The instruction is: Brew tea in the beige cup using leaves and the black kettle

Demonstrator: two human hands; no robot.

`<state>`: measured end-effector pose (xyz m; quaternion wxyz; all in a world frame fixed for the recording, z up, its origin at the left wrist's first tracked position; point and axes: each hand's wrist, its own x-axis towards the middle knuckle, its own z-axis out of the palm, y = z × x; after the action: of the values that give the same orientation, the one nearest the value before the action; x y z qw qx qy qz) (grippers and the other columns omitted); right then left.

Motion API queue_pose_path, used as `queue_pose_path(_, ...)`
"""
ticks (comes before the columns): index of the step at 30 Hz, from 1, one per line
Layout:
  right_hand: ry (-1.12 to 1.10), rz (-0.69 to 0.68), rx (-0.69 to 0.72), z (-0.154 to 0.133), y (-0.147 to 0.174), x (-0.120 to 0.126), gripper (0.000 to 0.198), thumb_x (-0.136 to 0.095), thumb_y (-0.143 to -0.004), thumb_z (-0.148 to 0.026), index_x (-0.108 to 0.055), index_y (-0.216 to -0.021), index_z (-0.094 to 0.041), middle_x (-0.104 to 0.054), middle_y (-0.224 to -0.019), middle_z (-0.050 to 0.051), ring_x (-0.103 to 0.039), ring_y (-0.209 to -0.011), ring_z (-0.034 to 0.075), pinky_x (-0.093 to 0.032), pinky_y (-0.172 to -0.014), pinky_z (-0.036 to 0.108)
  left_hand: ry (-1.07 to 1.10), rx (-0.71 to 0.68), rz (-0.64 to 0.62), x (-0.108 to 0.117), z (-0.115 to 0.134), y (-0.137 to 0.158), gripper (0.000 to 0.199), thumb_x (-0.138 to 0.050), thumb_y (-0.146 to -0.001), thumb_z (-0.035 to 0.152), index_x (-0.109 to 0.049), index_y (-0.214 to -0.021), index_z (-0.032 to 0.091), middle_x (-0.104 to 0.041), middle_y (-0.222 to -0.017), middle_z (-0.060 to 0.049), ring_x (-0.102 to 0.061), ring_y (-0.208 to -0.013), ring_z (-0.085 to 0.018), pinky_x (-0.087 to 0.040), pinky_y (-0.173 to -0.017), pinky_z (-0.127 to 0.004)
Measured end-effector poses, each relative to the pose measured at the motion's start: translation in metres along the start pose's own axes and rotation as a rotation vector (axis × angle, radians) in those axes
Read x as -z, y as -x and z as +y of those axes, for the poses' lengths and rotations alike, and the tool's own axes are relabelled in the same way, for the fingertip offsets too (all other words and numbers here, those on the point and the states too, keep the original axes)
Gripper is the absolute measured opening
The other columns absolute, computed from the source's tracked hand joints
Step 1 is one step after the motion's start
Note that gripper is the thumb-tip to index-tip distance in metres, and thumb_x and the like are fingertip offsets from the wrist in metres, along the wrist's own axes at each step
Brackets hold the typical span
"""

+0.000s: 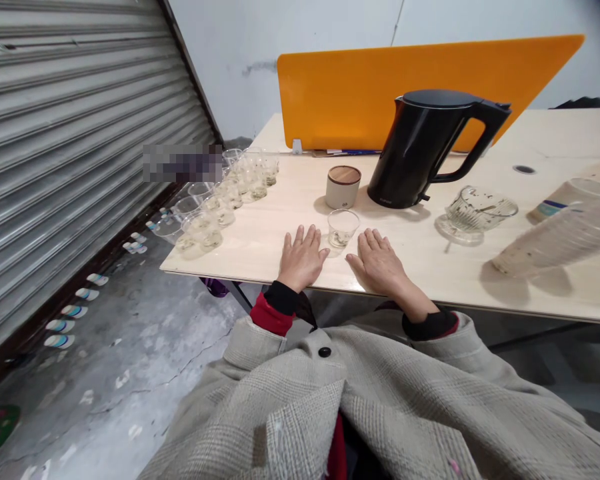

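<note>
My left hand [303,259] lies flat, palm down, on the pale wooden table near its front edge, with nothing in it. Flat on the tabletop too, fingers stretched forward, rests my right hand [379,262]. Between and just beyond them stands a small clear plastic cup [343,230] with bits of tea leaf at its bottom; neither hand holds it. Behind that cup is a pale canister [343,187] with a wooden lid. A black electric kettle [414,153] stands upright to the canister's right.
Several clear cups [223,200] with leaf bits crowd the table's left end. At right are a ribbed glass bowl [480,210], a stack of clear cups [563,240] lying down and a paper cup [555,207]. An orange divider [340,100] rises behind. Several paper cups [75,311] line the floor.
</note>
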<state>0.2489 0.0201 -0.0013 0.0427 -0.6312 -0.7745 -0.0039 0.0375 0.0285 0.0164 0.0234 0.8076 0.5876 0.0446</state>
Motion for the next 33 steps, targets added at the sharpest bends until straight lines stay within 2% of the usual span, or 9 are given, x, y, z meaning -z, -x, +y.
queue_pose_path(13, 0.014, -0.007, -0.002, -0.0006, 0.0002, 0.0023, 0.075, -0.038, -0.110, -0.047, -0.042, -0.161, 0.008, -0.035, -0.173, 0.031, -0.030, -0.164, 0.044, -0.028, -0.133, 0.059, -0.002, 0.003, 0.000, 0.0002, 0.0002, -0.0004, 0.066, -0.024, -0.114, 0.047, -0.033, -0.172, 0.019, -0.028, -0.181, -0.006, -0.019, -0.170, -0.032, -0.019, -0.137, -0.061)
queue_pose_path(20, 0.014, 0.007, 0.001, 0.0005, 0.0006, 0.0017, 0.074, -0.037, -0.109, -0.049, -0.045, -0.160, 0.005, -0.036, -0.173, 0.030, -0.031, -0.163, 0.043, -0.029, -0.132, 0.059, 0.006, -0.003, -0.001, 0.0020, 0.0009, 0.0002, 0.066, -0.024, -0.114, 0.046, -0.033, -0.171, 0.015, -0.028, -0.181, -0.007, -0.021, -0.170, -0.034, -0.020, -0.137, -0.063)
queue_pose_path(33, -0.015, 0.006, 0.000, 0.0003, -0.0001, -0.0001, 0.076, -0.036, -0.109, -0.049, -0.043, -0.161, 0.006, -0.035, -0.173, 0.030, -0.030, -0.164, 0.044, -0.027, -0.133, 0.061, 0.006, 0.009, -0.020, 0.0034, 0.0010, -0.0002, 0.065, -0.025, -0.114, 0.047, -0.033, -0.172, 0.020, -0.027, -0.182, -0.006, -0.019, -0.170, -0.032, -0.019, -0.138, -0.061)
